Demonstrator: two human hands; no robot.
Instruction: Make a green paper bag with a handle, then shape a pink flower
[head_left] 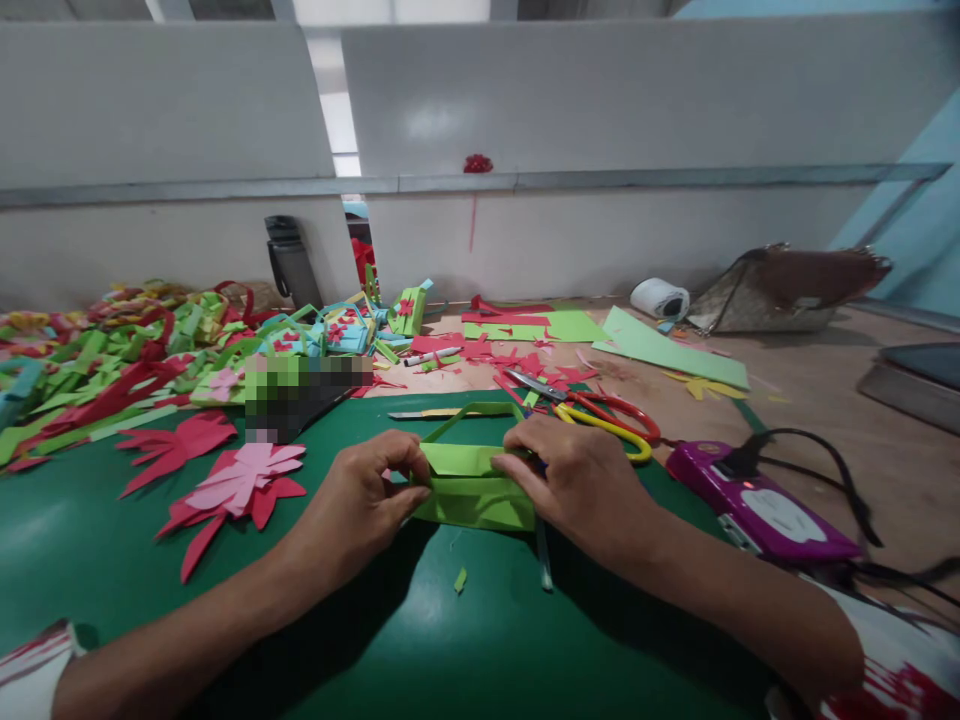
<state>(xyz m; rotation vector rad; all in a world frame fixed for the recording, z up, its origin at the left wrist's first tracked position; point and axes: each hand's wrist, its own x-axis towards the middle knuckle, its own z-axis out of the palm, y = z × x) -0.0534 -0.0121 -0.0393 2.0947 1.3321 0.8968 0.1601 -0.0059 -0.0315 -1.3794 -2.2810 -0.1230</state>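
A folded lime-green paper bag (472,505) with a thin paper strip handle (469,412) is between my two hands, over the green mat. My left hand (375,490) pinches its left edge between thumb and fingers. With thumb and curled fingers, my right hand (574,480) grips the upper right corner. A thin, clear rod (545,565) sticks out below my right hand; I cannot tell what it belongs to. Beyond the bag lies a craft knife (420,413). Scissors (592,405) with red and yellow handles rest behind my right hand.
Pink and red paper flowers (247,480) lie at left, before a heap of paper pieces (97,370). A purple power strip (761,505) with cables sits at right. Farther back are a dark bottle (294,262), a white roll (660,299), green sheets (667,350) and a handbag (795,290).
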